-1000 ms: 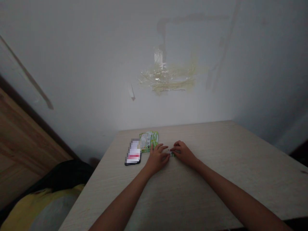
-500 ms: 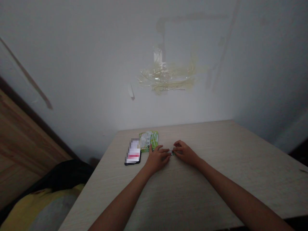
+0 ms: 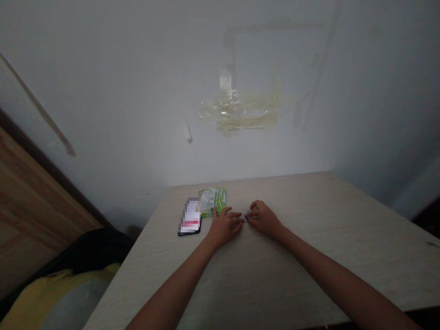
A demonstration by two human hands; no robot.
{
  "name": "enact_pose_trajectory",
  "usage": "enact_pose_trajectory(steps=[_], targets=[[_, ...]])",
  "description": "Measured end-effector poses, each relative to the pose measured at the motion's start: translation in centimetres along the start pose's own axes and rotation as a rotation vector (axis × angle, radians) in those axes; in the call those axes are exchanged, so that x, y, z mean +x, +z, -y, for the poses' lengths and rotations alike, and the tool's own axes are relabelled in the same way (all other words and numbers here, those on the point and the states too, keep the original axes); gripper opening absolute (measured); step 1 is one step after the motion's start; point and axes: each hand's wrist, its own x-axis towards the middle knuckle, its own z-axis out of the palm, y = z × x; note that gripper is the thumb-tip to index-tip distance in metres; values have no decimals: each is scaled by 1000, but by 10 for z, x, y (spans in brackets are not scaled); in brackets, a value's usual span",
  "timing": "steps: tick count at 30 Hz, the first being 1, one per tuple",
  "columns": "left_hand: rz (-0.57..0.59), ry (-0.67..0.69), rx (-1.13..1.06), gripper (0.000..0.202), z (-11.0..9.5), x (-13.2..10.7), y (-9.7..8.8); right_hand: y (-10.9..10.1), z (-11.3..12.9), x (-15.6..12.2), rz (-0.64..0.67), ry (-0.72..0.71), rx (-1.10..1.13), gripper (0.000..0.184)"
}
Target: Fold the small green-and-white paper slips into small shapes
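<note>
A small pale, shiny piece [image 3: 245, 216] lies between the fingertips of both hands, low over the table; its kind is too small to make out. My left hand [image 3: 224, 228] has its thumb and index finger closed at the piece's left side, its other fingers spread near the green packet [image 3: 217, 197]. From the right, my right hand [image 3: 264, 219] pinches the piece with bent fingers. The flat green and white packet lies just beyond my left hand, its near edge close to the fingers.
A phone [image 3: 190, 220] with a lit, blurred screen lies left of the packet. The pale wood-grain table [image 3: 295, 270] meets a grey wall [image 3: 137, 91] bearing strips of clear tape [image 3: 237, 112]. Yellow and grey cloth [image 3: 58, 298] is at the lower left beside a wooden panel [image 3: 20, 192].
Both hands stay almost in place; the small piece between the fingertips looks slightly turned. Packet and phone have not moved.
</note>
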Motion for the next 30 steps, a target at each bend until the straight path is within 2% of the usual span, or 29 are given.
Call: enact_pose_trajectory(steps=[10, 23, 30], targets=[[15, 3, -17, 22, 0, 0, -2, -3, 2, -4, -33, -46, 0, 16], [1, 4, -20, 22, -2, 0, -1, 0, 0, -1, -23, 23, -92, 15], [8, -3, -18, 21, 0, 1, 1, 1, -3, -3, -44, -2, -81, 17]])
